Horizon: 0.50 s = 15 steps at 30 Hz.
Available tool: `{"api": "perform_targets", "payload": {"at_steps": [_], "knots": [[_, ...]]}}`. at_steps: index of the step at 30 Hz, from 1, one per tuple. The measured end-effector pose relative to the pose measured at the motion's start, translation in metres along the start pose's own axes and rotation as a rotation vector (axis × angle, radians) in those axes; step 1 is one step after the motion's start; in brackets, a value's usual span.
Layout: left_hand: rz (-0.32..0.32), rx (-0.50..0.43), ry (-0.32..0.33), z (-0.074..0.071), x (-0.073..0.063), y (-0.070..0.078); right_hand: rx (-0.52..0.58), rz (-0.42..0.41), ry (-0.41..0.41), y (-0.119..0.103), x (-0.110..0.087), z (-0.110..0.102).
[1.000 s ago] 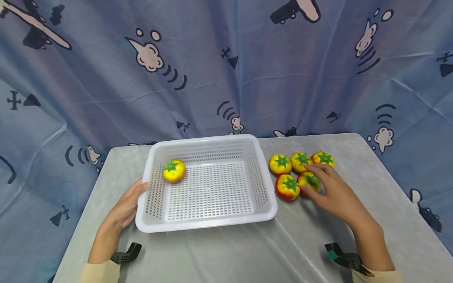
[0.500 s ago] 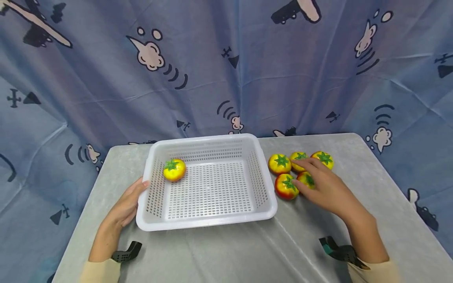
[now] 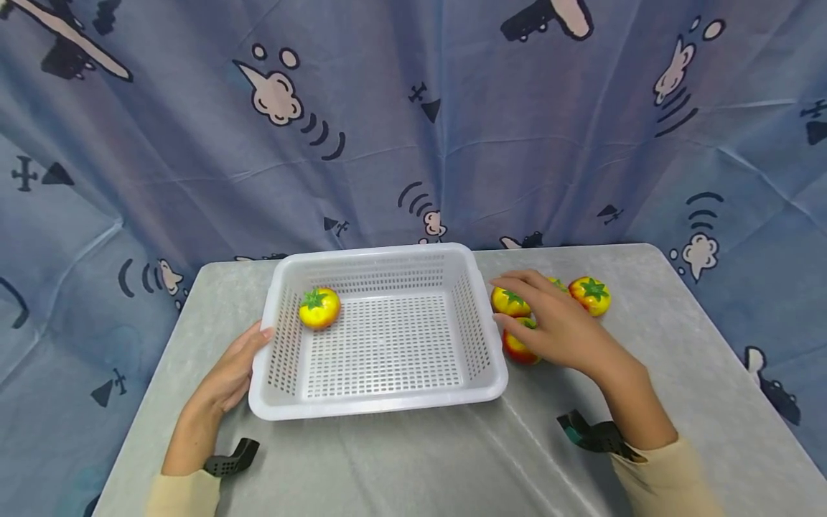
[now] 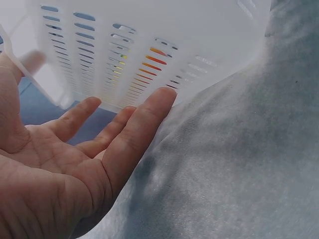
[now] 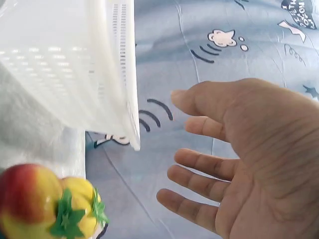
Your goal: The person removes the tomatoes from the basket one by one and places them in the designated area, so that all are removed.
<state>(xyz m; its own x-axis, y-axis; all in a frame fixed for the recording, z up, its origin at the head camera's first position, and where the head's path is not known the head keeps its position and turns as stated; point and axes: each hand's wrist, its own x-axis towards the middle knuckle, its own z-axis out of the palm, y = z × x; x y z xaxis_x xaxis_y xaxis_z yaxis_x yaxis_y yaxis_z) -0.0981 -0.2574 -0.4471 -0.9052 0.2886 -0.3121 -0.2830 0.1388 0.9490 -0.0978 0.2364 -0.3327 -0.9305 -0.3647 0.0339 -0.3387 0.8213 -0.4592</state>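
Note:
A white perforated plastic basket (image 3: 381,345) stands on the table, with one yellow-red tomato (image 3: 319,309) that has a green star-shaped top inside, at its left. My left hand (image 3: 232,370) holds the basket's left side, the thumb over the rim; the left wrist view shows its fingers (image 4: 137,139) against the outer wall. My right hand (image 3: 562,323) hovers over the tomatoes to the right of the basket, thumb and fingers spread and holding nothing. Under and around it lie a yellow tomato (image 3: 506,303), a redder tomato (image 3: 519,350) and another tomato (image 3: 591,294); others are partly or wholly hidden.
The grey table (image 3: 413,459) reaches back to a blue patterned curtain (image 3: 388,143). In the right wrist view, the basket's corner (image 5: 114,99) rises beside the right hand, with tomatoes (image 5: 30,199) low at the left.
My right hand has moved left over the tomatoes, toward the basket's right rim, covering more of them. The left hand and basket stay in place.

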Motion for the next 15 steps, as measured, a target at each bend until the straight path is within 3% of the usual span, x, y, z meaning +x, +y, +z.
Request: {"api": "perform_targets", "payload": {"at_steps": [7,15], "knots": [[-0.006,0.013,0.011,0.001,-0.001,0.001,0.013,-0.007,-0.044,-0.014,0.015,0.002],[0.002,0.004,0.011,0.002,-0.001,0.001,-0.014,-0.077,-0.071,-0.025,0.032,0.007]]}}
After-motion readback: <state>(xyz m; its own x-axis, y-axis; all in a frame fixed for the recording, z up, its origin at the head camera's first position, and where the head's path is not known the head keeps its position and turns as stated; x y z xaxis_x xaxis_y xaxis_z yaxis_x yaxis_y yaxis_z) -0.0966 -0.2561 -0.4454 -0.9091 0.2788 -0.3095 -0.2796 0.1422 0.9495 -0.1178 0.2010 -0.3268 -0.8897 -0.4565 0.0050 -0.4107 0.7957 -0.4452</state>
